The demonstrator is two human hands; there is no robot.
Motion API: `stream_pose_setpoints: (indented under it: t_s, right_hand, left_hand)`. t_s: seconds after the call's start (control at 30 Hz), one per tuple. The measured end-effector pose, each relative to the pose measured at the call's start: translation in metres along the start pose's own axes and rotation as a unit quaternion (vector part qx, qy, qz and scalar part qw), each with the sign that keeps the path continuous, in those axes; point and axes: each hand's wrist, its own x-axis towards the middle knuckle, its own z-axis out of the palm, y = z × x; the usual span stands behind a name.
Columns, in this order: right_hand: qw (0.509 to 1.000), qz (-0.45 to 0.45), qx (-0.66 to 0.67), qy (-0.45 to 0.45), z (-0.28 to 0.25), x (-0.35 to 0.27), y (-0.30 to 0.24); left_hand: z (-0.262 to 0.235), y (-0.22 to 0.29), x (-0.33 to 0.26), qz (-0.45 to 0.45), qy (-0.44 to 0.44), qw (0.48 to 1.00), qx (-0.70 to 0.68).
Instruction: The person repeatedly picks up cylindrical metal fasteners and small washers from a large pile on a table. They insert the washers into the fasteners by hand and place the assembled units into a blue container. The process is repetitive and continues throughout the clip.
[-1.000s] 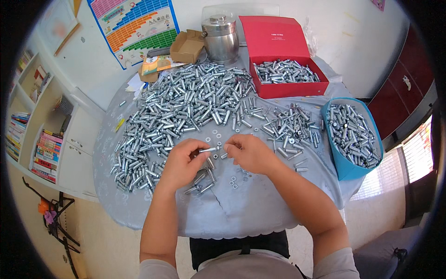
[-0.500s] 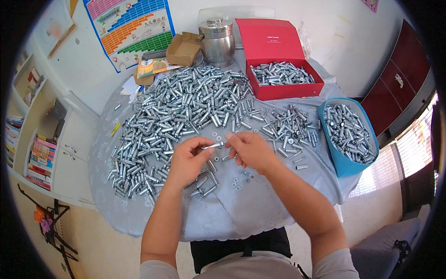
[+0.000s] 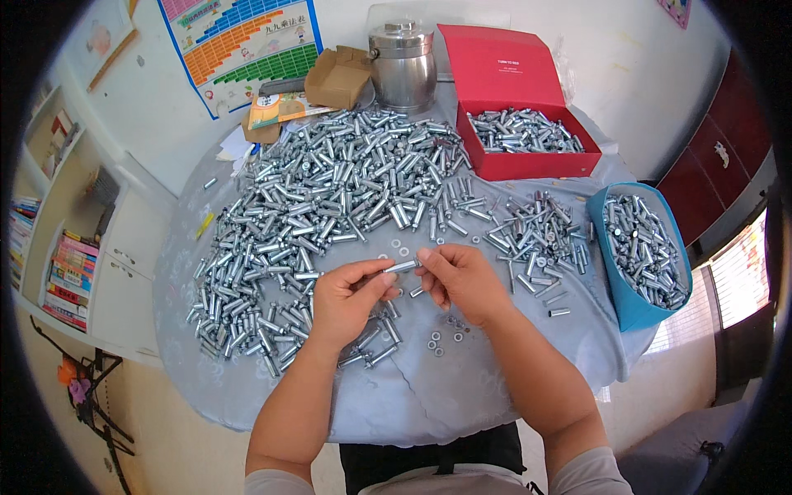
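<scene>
Between my two hands is a silvery expansion bolt [image 3: 402, 267], held nearly level above the table. My left hand [image 3: 341, 300] pinches its left part between thumb and fingers. The thumb and forefinger of my right hand [image 3: 467, 285] close on its right end; whether a small nut or washer is in them is hidden. Just below my right fingers shows another short metal piece [image 3: 416, 291]; I cannot tell if it is held or lying down. A large heap of expansion bolts [image 3: 330, 181] spreads beyond and left of my hands. Loose nuts [image 3: 435, 342] lie nearer to me.
A smaller pile of metal sleeves and bolts [image 3: 540, 235] lies to the right. Behind it stands an open red box [image 3: 528, 167] of bolts, and at the right edge a blue bin [image 3: 639, 304], also filled. A steel pot [image 3: 403, 70] and a cardboard box [image 3: 337, 78] stand at the back.
The view has shifted slightly, so the table's contents sit further right. My right fingers have come closer onto the bolt's end; my left hand keeps its pinch.
</scene>
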Motion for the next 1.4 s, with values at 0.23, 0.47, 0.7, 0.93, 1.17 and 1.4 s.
stream_pose_setpoints:
  t_s: [0.23,0.47,0.7,0.93,1.17,1.4]
  right_hand:
    - [0.998,-0.058,-0.018,-0.021,-0.004,0.0,0.005]
    - [0.986,-0.164,-0.037,-0.018,-0.002,-0.001,0.01]
    - [0.99,-0.132,0.019,-0.037,0.0,-0.003,0.01]
    - [0.987,-0.151,0.027,-0.042,-0.004,0.0,0.016]
    - [0.986,-0.169,0.017,-0.006,0.0,0.0,0.014]
    - [0.991,-0.128,0.021,-0.021,-0.005,0.0,0.014]
  left_hand:
    - [0.004,0.002,-0.004,-0.002,0.008,1.0,-0.028]
    - [0.004,0.002,-0.003,-0.062,0.039,0.993,-0.091]
    - [0.008,0.001,-0.005,-0.043,0.033,0.993,-0.102]
    - [0.009,-0.001,-0.004,-0.043,0.013,0.994,-0.1]
    - [0.009,-0.003,-0.004,-0.034,0.021,0.993,-0.114]
    - [0.009,-0.003,-0.004,-0.032,0.014,0.993,-0.109]
